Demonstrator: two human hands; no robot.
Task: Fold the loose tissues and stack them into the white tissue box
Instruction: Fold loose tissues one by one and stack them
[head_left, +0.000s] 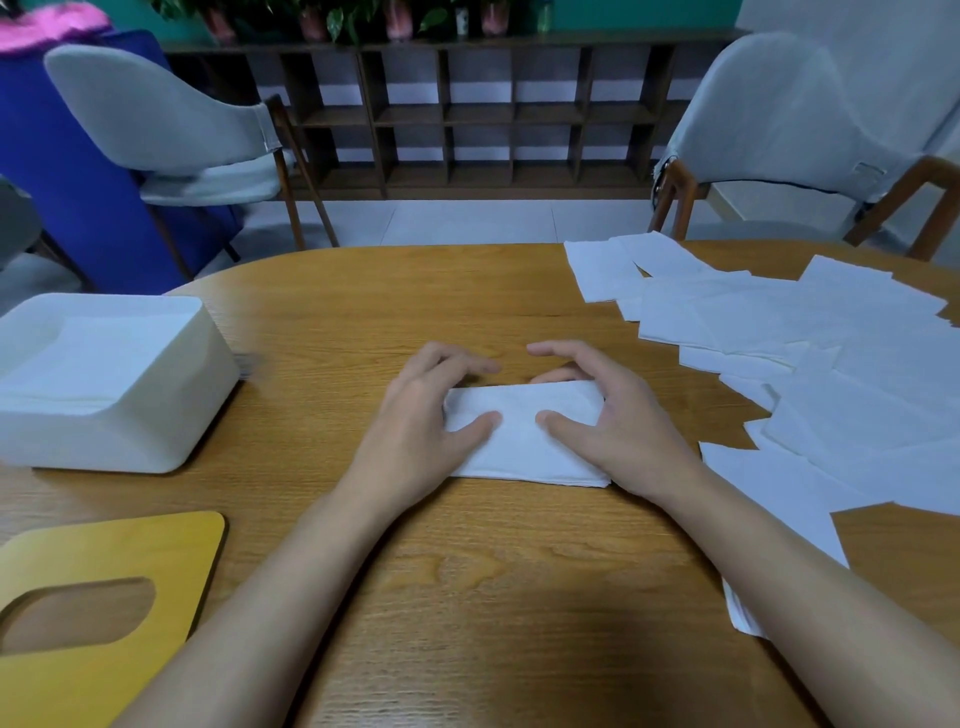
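Observation:
A folded white tissue (522, 410) lies on the wooden table (467, 571) in the middle. My left hand (421, 421) holds its left end, thumb on top and fingers curled over the far edge. My right hand (608, 415) holds its right end the same way. The white tissue box (171, 410) stands open at the left, with folded tissues stacked inside it. Several loose tissues (810, 353) are spread over the right part of the table.
A yellow wooden lid (104, 556) with an oval slot lies at the near left. Two grey chairs (171, 124) stand beyond the table's far edge, and a dark wooden shelf (467, 114) runs along the back wall.

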